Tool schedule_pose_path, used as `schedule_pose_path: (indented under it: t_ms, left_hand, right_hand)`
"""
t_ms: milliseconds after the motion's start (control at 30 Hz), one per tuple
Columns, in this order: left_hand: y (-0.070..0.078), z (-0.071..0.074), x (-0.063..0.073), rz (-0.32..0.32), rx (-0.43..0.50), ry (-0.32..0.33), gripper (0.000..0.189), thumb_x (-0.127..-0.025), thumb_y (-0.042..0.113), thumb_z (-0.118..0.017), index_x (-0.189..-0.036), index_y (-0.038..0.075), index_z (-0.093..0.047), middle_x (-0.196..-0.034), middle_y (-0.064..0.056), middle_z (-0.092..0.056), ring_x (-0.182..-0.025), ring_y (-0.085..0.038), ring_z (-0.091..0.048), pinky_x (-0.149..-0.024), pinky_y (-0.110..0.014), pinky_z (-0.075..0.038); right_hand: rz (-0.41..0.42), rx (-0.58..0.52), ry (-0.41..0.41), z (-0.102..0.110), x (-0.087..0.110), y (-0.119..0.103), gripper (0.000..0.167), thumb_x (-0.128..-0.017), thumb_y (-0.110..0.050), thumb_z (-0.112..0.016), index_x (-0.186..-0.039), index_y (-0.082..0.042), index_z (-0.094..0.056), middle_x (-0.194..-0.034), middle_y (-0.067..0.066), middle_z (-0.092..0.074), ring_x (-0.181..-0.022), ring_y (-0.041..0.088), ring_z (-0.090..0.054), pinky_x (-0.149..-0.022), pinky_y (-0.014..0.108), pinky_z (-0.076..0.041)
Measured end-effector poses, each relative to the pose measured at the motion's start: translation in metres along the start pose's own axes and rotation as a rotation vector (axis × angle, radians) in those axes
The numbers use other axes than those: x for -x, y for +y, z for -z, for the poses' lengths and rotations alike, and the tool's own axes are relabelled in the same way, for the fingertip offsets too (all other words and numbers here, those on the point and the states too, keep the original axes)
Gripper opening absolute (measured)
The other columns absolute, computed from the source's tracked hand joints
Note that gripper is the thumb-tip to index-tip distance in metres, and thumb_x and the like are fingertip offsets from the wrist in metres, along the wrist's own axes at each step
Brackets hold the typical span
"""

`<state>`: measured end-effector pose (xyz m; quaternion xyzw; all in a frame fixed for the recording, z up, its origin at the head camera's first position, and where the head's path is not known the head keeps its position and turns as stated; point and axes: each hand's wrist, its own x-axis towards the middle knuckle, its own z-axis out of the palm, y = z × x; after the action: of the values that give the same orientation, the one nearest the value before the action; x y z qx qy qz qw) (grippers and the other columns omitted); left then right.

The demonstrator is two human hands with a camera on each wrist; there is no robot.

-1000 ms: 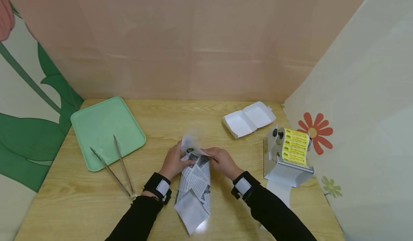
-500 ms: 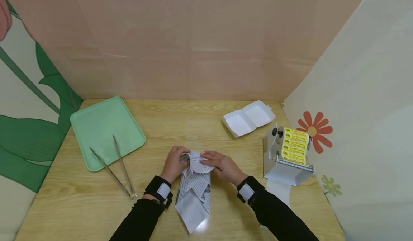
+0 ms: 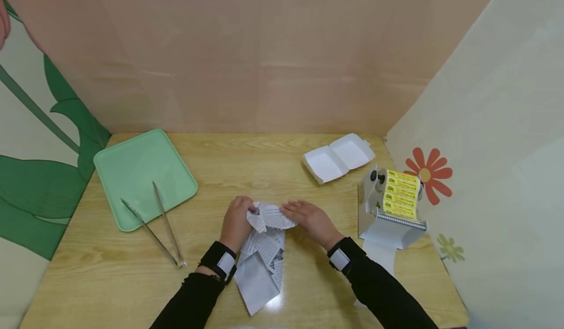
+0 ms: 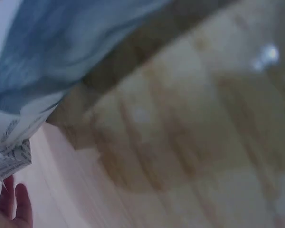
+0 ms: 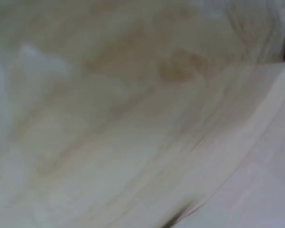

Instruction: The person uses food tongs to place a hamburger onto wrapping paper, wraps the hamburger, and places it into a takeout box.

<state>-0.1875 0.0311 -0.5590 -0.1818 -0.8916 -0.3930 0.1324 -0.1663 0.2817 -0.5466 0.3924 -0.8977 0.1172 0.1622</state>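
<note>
A newsprint-patterned wrapping paper (image 3: 264, 243), folded into a long packet, lies on the wooden table in the middle of the head view. Its far end is folded over toward me, and a plain grey corner points to the near side. My left hand (image 3: 236, 223) pinches the left end of the folded flap between thumb and fingers. On the other side my right hand (image 3: 314, 223) rests nearly straight fingers on the flap's right end. In the left wrist view the newsprint paper (image 4: 16, 159) shows at the left edge, with fingertips below it.
A green tray (image 3: 145, 172) lies at the left, with metal tongs (image 3: 168, 221) resting partly on it. At the back right sits an opened white paper box (image 3: 326, 165). A dispenser (image 3: 392, 233) with a roll of yellow labels (image 3: 402, 192) stands at the right.
The paper's far end has been folded down toward me, forming a flap. The right hand has gone from pinching the edge to laying straighter fingers on it and has shifted slightly right.
</note>
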Motion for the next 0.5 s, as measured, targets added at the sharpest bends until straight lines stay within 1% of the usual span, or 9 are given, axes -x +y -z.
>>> schedule_pose_path:
  t_ms: [67, 167, 200, 233, 333, 400, 500]
  left_hand:
    - [0.002, 0.001, 0.001, -0.016, -0.03, -0.005, 0.032, -0.068, -0.013, -0.076, -0.091, 0.006, -0.066, -0.102, -0.011, -0.062, -0.098, -0.031, -0.059, -0.084, -0.043, -0.049]
    - [0.005, 0.001, 0.0, -0.048, -0.092, -0.048, 0.043, -0.069, -0.004, -0.083, -0.109, 0.009, -0.071, -0.1, -0.008, -0.061, -0.093, -0.028, -0.056, -0.082, -0.042, -0.047]
    - [0.006, 0.001, 0.0, -0.065, -0.114, -0.062, 0.048, -0.07, -0.002, -0.084, -0.114, 0.011, -0.072, -0.099, -0.008, -0.06, -0.092, -0.028, -0.056, -0.081, -0.042, -0.046]
    - [0.006, 0.001, 0.0, -0.079, -0.134, -0.074, 0.049, -0.072, -0.001, -0.083, -0.118, 0.015, -0.072, -0.099, -0.007, -0.06, -0.09, -0.027, -0.055, -0.079, -0.042, -0.046]
    - [0.006, 0.001, 0.0, -0.105, -0.185, -0.088, 0.04, -0.079, 0.0, -0.077, -0.114, 0.02, -0.075, -0.097, -0.007, -0.059, -0.088, -0.026, -0.053, -0.076, -0.041, -0.045]
    - [0.007, 0.001, 0.0, -0.11, -0.203, -0.082, 0.035, -0.082, 0.0, -0.073, -0.11, 0.02, -0.077, -0.099, -0.007, -0.059, -0.089, -0.027, -0.053, -0.076, -0.042, -0.045]
    - [0.007, 0.001, 0.001, -0.104, -0.211, -0.069, 0.029, -0.084, 0.002, -0.071, -0.107, 0.018, -0.078, -0.104, -0.009, -0.06, -0.096, -0.029, -0.054, -0.08, -0.043, -0.046]
  right_hand:
    - [-0.01, -0.007, 0.024, -0.002, 0.003, -0.002, 0.056, -0.075, 0.003, -0.078, -0.129, -0.004, -0.063, -0.123, 0.007, -0.066, -0.111, 0.023, -0.062, -0.095, 0.042, -0.047]
    - [-0.019, 0.006, 0.048, -0.004, 0.005, -0.006, 0.054, -0.075, 0.0, -0.079, -0.127, -0.004, -0.065, -0.119, 0.007, -0.068, -0.109, 0.023, -0.063, -0.091, 0.043, -0.049]
    - [-0.019, 0.024, 0.047, -0.004, 0.006, -0.008, 0.053, -0.075, 0.0, -0.079, -0.126, -0.004, -0.065, -0.119, 0.007, -0.068, -0.109, 0.024, -0.063, -0.091, 0.043, -0.049]
    - [-0.015, 0.039, 0.042, -0.006, 0.006, -0.009, 0.052, -0.075, 0.0, -0.079, -0.126, -0.004, -0.065, -0.12, 0.007, -0.068, -0.111, 0.024, -0.063, -0.092, 0.043, -0.049]
    - [0.006, 0.085, 0.015, -0.008, 0.008, -0.011, 0.05, -0.076, 0.0, -0.078, -0.125, -0.004, -0.066, -0.124, 0.009, -0.065, -0.116, 0.026, -0.06, -0.096, 0.043, -0.047]
    - [0.017, 0.109, -0.016, -0.008, 0.011, -0.012, 0.051, -0.078, 0.001, -0.077, -0.127, -0.003, -0.065, -0.128, 0.01, -0.063, -0.121, 0.027, -0.057, -0.101, 0.042, -0.044]
    - [0.042, 0.179, -0.091, -0.01, 0.015, -0.011, 0.052, -0.082, -0.003, -0.074, -0.132, -0.002, -0.06, -0.135, 0.01, -0.058, -0.127, 0.027, -0.052, -0.106, 0.042, -0.038]
